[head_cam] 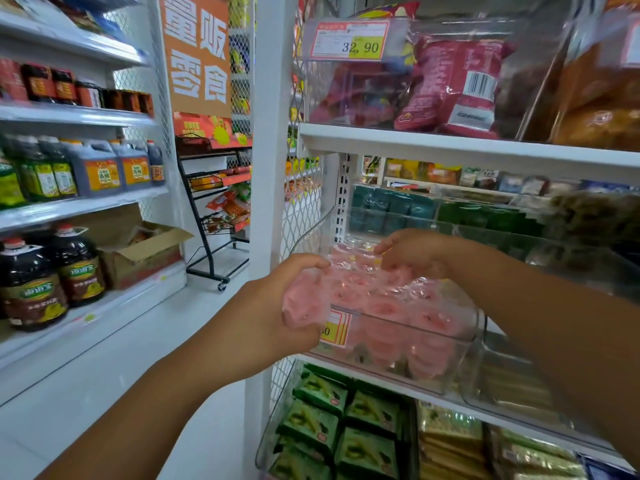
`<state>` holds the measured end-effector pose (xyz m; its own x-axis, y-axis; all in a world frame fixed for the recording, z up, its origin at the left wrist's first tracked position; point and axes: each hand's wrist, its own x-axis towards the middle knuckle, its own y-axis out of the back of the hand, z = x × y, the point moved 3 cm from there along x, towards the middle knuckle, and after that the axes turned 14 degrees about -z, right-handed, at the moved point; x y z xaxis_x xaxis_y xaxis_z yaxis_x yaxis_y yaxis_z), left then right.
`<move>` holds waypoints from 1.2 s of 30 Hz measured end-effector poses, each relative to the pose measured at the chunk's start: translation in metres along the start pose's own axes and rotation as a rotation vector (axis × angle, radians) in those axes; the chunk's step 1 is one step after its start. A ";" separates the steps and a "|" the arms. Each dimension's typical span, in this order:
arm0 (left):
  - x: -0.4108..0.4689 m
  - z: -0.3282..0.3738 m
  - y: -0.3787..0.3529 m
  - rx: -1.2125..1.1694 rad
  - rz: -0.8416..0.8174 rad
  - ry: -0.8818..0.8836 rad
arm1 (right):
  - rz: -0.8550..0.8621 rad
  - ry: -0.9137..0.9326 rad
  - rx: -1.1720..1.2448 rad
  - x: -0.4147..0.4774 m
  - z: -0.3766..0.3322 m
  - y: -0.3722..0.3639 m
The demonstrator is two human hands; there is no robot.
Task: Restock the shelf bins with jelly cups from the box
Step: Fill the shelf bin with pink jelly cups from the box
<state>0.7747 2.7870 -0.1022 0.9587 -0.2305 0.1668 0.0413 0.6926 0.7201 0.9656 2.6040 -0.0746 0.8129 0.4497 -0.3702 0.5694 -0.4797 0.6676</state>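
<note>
Frankly, whether the right hand (414, 252) holds jelly cups (381, 301) is unclear.

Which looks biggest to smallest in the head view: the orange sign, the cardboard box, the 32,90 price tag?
1. Orange sign.
2. Cardboard box, close behind it.
3. 32,90 price tag, smallest, though it hangs nearer the camera.
</note>
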 end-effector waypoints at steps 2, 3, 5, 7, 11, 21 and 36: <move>0.004 0.005 0.001 0.001 0.015 -0.010 | -0.032 -0.059 0.031 0.000 0.005 -0.001; 0.006 0.007 0.002 0.001 0.020 -0.015 | -0.045 -0.075 0.043 0.000 0.007 -0.001; 0.010 0.012 0.003 0.004 0.020 -0.019 | -0.026 -0.084 0.019 0.000 0.009 0.001; 0.013 0.014 0.004 0.000 0.019 -0.025 | 0.058 -0.085 -0.116 -0.003 0.008 0.005; 0.017 0.013 0.003 -0.011 0.022 -0.034 | 0.050 -0.064 -0.131 -0.010 0.008 0.003; 0.048 0.018 -0.006 -0.049 0.062 -0.059 | -0.055 0.184 -0.032 -0.034 -0.007 0.005; 0.101 0.011 -0.018 -0.104 0.076 -0.127 | -0.013 0.070 -0.387 -0.042 0.013 0.043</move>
<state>0.8673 2.7437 -0.0910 0.9171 -0.2549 0.3067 0.0051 0.7765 0.6300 0.9575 2.5539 -0.0386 0.7878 0.5104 -0.3447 0.4806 -0.1595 0.8623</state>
